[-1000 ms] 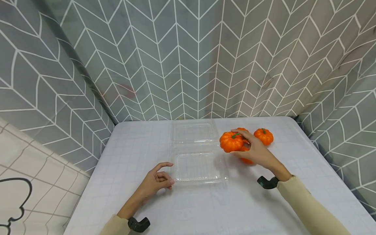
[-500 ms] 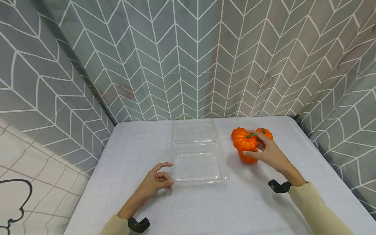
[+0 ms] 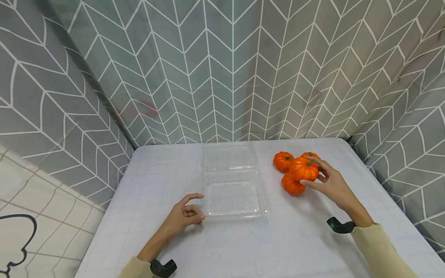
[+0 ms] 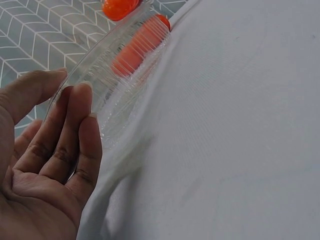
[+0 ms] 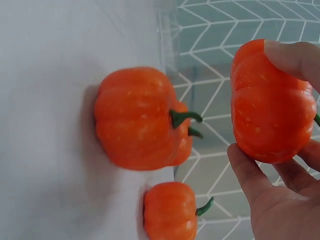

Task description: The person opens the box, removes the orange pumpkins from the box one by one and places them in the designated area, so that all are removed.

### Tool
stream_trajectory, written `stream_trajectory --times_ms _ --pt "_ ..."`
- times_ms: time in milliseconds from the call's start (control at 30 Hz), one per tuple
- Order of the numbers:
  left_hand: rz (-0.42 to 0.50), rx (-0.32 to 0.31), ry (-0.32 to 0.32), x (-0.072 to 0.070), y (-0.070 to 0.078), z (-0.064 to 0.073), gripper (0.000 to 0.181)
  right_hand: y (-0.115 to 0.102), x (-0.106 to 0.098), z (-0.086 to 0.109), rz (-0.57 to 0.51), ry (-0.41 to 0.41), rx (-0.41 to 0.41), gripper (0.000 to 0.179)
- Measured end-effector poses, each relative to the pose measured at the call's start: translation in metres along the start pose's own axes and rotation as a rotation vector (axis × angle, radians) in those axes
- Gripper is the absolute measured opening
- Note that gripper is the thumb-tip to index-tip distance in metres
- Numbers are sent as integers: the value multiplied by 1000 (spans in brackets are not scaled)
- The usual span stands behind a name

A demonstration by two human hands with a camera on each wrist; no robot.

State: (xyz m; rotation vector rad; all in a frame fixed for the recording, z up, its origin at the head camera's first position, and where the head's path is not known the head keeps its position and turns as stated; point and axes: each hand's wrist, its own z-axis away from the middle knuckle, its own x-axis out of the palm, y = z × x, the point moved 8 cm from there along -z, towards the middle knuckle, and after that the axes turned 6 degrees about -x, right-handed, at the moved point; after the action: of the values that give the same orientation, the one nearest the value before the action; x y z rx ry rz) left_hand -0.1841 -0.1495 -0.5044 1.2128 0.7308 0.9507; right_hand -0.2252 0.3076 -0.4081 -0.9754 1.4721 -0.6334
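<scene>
My right hand (image 3: 326, 181) holds a small orange pumpkin (image 3: 304, 170) with a green stem, thumb on one side and fingers on the other. In the right wrist view the held pumpkin (image 5: 272, 105) is raised above the table. Three more pumpkins are close around it: one to the left (image 3: 282, 161), one in front (image 3: 292, 185), and one behind (image 3: 310, 155), partly covered. My left hand (image 3: 184, 214) is at the left edge of a clear plastic clamshell box (image 3: 229, 218), fingers loosely bent, with index finger and thumb apart and fingertips right at the rim.
The box lies opened out, its lid (image 3: 229, 156) folded back toward the far side. Under everything is a white cloth-covered table (image 3: 167, 170). Grey patterned curtains (image 3: 222, 77) hang behind the table and along both sides.
My right hand has carried its pumpkin rightward, from near the box's right side to over the other pumpkins. The left hand has stayed at the box's edge.
</scene>
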Motion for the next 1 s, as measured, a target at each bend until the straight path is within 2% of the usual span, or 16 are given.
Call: stream_trajectory --times_ms 533,1000 --pt "-10 2 7 1 -1 1 75 36 -22 15 -10 76 67 88" --pt "-7 0 10 1 0 2 75 68 -25 23 43 50 176 89"
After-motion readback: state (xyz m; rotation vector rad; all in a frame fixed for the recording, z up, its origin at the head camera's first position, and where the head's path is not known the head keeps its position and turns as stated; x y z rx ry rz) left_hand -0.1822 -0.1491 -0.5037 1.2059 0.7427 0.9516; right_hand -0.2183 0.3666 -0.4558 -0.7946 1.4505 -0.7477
